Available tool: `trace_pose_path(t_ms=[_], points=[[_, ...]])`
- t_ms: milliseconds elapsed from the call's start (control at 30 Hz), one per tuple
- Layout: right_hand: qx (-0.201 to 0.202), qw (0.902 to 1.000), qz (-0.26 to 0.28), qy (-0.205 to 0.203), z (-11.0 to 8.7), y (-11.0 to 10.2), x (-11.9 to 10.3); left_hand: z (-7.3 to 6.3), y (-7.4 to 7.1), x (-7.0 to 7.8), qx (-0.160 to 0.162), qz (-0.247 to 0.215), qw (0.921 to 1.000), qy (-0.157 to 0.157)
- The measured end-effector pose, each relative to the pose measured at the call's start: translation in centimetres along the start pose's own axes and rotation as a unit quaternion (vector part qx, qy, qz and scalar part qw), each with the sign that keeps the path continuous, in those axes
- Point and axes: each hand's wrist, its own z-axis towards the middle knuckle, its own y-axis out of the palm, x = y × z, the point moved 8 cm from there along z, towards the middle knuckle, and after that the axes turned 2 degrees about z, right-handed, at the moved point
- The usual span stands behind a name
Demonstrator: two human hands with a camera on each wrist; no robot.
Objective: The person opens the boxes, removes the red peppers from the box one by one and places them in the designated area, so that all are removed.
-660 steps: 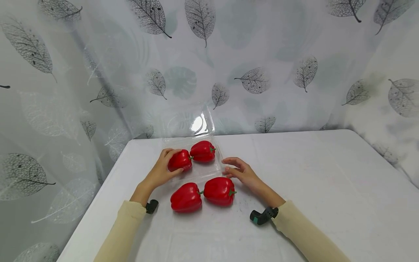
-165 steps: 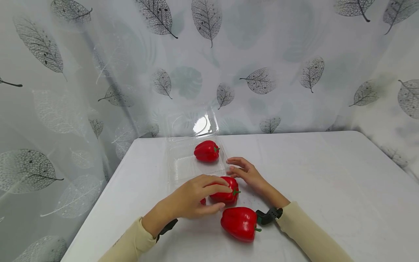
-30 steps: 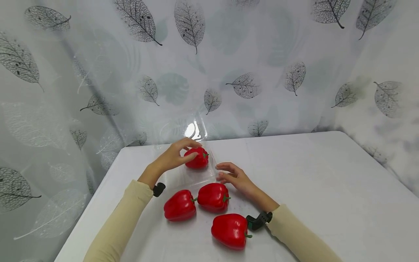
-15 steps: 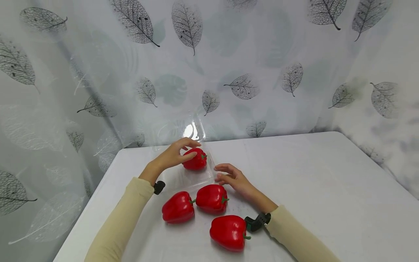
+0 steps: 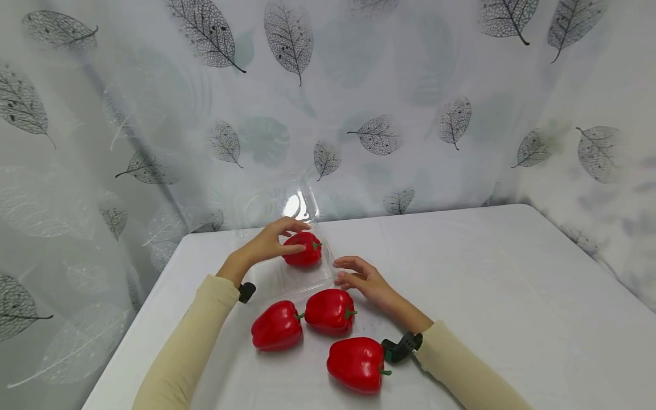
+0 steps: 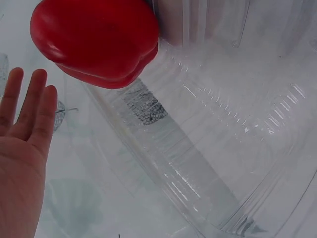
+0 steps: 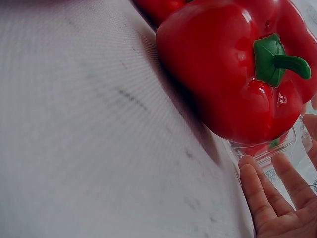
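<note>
In the head view, a red bell pepper [image 5: 302, 250] lies in a clear plastic clamshell box [image 5: 320, 278] with its lid raised at the back. My left hand [image 5: 263, 244] reaches over that pepper, thumb across its front and fingers above it. The left wrist view shows straight fingers [image 6: 37, 109] beside the pepper [image 6: 96, 42], with a visible gap. My right hand [image 5: 366, 280] rests with loosely bent fingers at the box's right edge. In the right wrist view its fingers [image 7: 260, 193] lie along the table at the box's corner, below a pepper [image 7: 223, 69].
Three more red peppers stand on the white table [image 5: 461, 285]: a left one [image 5: 277, 326], a middle one [image 5: 329, 311] in front of the box, and a nearer one [image 5: 356, 364] by the right wrist's camera. A leaf-printed curtain [image 5: 359, 85] hangs behind.
Since the oldest frame, one pepper has gone from the box to the near table. My left hand has moved from the front peppers back to the box's remaining pepper. My right hand stays put.
</note>
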Motion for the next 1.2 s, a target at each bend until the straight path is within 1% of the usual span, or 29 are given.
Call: trace_pose_path(t_ms=[133,300,433,633,867,1033,1100,1200], points=[[0.002,1.0000,-0.003,0.006,0.1,0.0,0.1,0.1,0.1,-0.4,-0.001,0.007,1.0000,-0.005],[0.002,1.0000,-0.003,0.008,0.0,-0.1,0.2,0.2,0.3,-1.0,-0.003,0.014,0.9997,-0.020],[0.001,1.0000,-0.002,0.004,0.0,-0.1,0.1,0.2,0.4,-1.4,-0.001,0.014,0.9995,-0.028],[-0.004,1.0000,0.002,-0.001,0.0,-0.1,0.1,0.2,0.7,-2.5,-0.002,0.014,0.9988,-0.046],[-0.004,1.0000,0.002,0.000,0.2,-0.2,0.3,0.4,0.9,-3.1,-0.001,0.008,0.9984,-0.055],[-0.008,1.0000,0.000,-0.002,0.2,0.0,0.3,0.4,1.2,-3.9,-0.006,0.011,0.9973,-0.073],[-0.008,1.0000,0.000,-0.003,0.2,0.0,0.3,0.4,1.3,-4.0,-0.009,0.012,0.9971,-0.074],[-0.003,1.0000,-0.001,0.001,0.2,-0.1,0.4,0.4,1.5,-3.8,-0.014,0.019,0.9978,-0.061]])
